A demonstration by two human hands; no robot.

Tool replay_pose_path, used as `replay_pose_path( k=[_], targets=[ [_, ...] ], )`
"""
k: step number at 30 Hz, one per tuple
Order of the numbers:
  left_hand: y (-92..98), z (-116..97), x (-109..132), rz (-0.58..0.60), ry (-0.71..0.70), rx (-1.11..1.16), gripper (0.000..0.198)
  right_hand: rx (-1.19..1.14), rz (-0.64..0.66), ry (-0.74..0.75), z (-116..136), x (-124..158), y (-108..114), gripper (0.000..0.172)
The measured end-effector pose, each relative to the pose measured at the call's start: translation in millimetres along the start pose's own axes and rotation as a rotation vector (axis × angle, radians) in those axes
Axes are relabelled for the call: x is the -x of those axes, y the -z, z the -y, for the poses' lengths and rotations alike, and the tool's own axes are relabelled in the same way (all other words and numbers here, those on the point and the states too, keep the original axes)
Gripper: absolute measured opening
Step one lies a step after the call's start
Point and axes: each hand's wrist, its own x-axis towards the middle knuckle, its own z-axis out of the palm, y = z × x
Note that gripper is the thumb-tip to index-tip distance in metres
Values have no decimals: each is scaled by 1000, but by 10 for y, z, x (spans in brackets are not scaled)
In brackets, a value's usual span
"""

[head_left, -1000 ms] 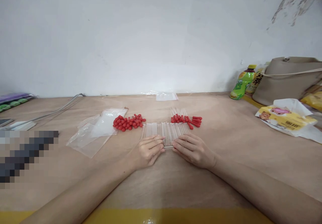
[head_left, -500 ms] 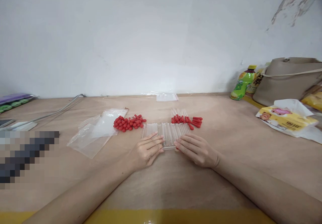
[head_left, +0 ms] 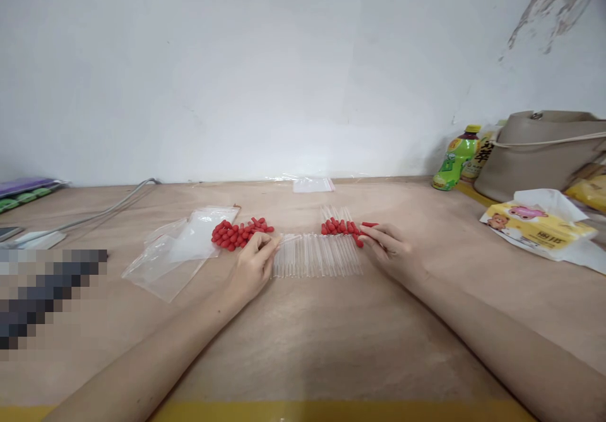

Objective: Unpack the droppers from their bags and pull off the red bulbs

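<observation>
A row of clear dropper tubes lies side by side on the table. At the row's upper left end, my left hand is closed, fingertips pinched on the end of one tube. A pile of red rubber bulbs sits just behind that hand. My right hand is over the small group at the row's right end, thumb and fingers closed about a red rubber bulb, partly hidden by them. Behind the row are several clear tubes fitted with red bulbs.
Clear plastic bags lie on the left, and a small zip bag lies by the wall. A grey cable crosses the far left. On the right stand a green bottle, a beige bag and a yellow tissue pack.
Both hands have left the front edge of the tube row. The left has moved back and left to pinch a tube; the right has moved back and right to the bulbs.
</observation>
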Motion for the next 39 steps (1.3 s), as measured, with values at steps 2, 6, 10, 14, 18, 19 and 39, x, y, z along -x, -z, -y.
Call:
replay_pose_path(
  k=[2, 6, 10, 14, 18, 19, 39],
  targets=[
    [-32, -10, -26, 12, 11, -8, 33, -28, 1, -71, -57, -2, -16, 22],
    [-67, -33, -78, -21, -14, 15, 29, -17, -46, -216, -157, -3, -10, 26],
    [-110, -64, -117, -27, -66, 43, 21, -34, -70, -450, -232, -2, -8, 24],
    [-165, -92, -110, 16, -91, 57, 19, -75, -73, -552, -285, -1, -14, 19],
    [-197, -119, -73, 39, -115, 80, 25, -82, -45, -566, -319, 11, -25, 20],
    [-201, -126, -64, 43, -120, 87, 27, -88, -32, -573, -324, 15, -27, 20],
    [-77, -195, -67, 168, -111, 114, 42, 192, 184, -247, -192, -18, 6, 17]
  ],
)
